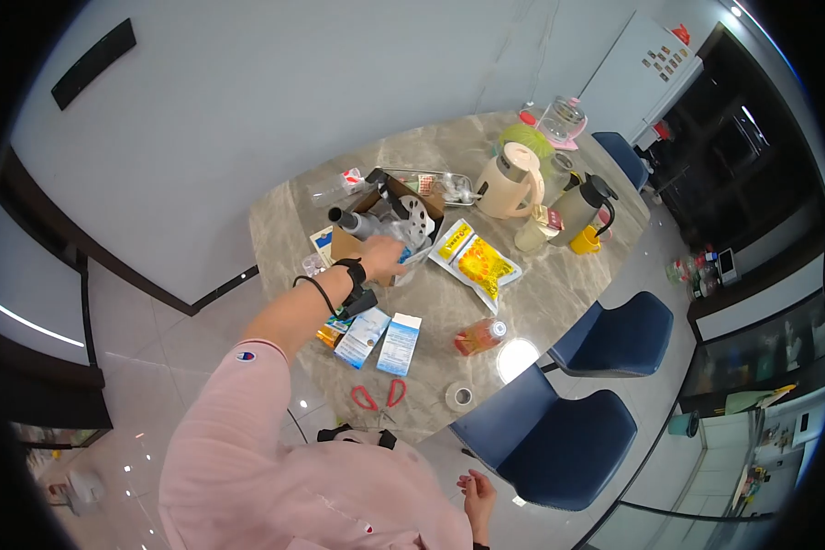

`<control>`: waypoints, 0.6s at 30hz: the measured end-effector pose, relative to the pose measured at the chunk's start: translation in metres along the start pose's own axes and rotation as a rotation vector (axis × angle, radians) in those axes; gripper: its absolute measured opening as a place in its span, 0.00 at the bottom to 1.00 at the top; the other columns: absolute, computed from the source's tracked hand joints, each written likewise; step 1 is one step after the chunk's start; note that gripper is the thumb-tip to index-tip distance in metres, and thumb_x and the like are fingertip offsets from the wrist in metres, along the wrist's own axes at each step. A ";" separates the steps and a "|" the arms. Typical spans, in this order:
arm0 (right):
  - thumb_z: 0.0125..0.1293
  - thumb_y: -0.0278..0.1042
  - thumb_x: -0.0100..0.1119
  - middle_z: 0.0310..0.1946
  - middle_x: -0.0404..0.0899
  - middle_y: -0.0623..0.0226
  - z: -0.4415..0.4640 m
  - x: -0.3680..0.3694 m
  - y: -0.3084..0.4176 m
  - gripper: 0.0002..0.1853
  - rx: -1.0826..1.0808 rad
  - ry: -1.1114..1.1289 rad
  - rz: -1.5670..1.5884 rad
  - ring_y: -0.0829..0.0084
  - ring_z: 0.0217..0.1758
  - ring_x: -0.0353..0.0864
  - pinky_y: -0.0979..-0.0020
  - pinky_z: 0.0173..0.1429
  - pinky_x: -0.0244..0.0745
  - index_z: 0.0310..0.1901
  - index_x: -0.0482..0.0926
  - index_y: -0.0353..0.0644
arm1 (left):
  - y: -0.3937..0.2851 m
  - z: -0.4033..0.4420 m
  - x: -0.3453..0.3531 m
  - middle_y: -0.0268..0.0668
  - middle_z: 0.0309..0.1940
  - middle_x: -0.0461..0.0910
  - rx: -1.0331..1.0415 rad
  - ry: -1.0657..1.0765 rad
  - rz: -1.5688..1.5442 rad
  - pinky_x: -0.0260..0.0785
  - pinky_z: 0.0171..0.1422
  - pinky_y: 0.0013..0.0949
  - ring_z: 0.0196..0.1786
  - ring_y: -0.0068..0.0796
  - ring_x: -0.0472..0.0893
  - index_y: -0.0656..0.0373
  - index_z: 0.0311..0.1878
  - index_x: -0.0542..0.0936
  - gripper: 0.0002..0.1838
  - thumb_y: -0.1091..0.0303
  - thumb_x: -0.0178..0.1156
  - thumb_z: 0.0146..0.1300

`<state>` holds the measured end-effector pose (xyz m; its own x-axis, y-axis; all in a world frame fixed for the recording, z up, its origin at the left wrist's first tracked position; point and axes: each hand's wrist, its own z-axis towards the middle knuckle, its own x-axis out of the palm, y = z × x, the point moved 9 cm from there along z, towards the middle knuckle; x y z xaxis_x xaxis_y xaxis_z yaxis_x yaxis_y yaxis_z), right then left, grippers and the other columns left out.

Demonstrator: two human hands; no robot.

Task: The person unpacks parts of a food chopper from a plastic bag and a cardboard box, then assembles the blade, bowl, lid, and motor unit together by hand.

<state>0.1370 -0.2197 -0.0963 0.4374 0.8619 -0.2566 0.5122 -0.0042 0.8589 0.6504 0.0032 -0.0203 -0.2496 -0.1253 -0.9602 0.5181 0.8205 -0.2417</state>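
Reaching into an open box on a cluttered table

Stretching across a grey marbled table [545,302], the left hand [382,258] dips over the near side of an open cardboard box [346,246]. Its fingers are bent downward, partly hidden among the contents; whether they grip anything cannot be told. A grey, dark-ended tube [353,222] and a white piece with dark holes [418,218] stick up from the box, which sits toward the table's far left. The right hand [478,495] hangs low beside a blue chair [559,445], loosely half-curled, with nothing visible in it. Right of the box lies a yellow packet [478,263], with a cream kettle [508,183] behind. Nearer are two blue-and-white cartons [362,337], a reddish bottle [479,337], red-handled scissors [365,398] and a tape roll [459,396].
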 end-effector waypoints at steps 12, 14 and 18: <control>0.67 0.29 0.51 0.36 0.82 0.61 0.028 0.058 0.025 0.13 -0.116 0.226 -0.176 0.73 0.37 0.83 0.76 0.39 0.74 0.49 0.75 0.32 | 0.004 -0.021 0.016 0.48 0.33 0.79 0.150 -0.121 -0.042 0.71 0.45 0.46 0.41 0.47 0.79 0.60 0.35 0.80 0.20 0.49 0.60 0.52; 0.67 0.28 0.51 0.36 0.82 0.60 0.026 0.063 0.026 0.13 -0.091 0.224 -0.188 0.73 0.37 0.83 0.76 0.39 0.74 0.50 0.75 0.32 | 0.002 -0.019 0.002 0.48 0.36 0.78 0.111 -0.302 0.060 0.71 0.46 0.45 0.45 0.46 0.78 0.59 0.36 0.81 0.21 0.48 0.61 0.53; 0.67 0.27 0.51 0.36 0.83 0.61 0.020 0.063 0.026 0.13 -0.064 0.202 -0.177 0.74 0.37 0.82 0.76 0.40 0.73 0.50 0.75 0.32 | -0.004 -0.012 -0.013 0.47 0.37 0.76 0.118 -0.295 0.085 0.71 0.45 0.45 0.49 0.43 0.76 0.60 0.37 0.81 0.24 0.45 0.61 0.53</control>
<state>0.1931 -0.1757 -0.0989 0.1855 0.9302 -0.3166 0.5171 0.1816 0.8364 0.6423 0.0081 -0.0049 0.0372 -0.2297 -0.9725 0.6228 0.7665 -0.1572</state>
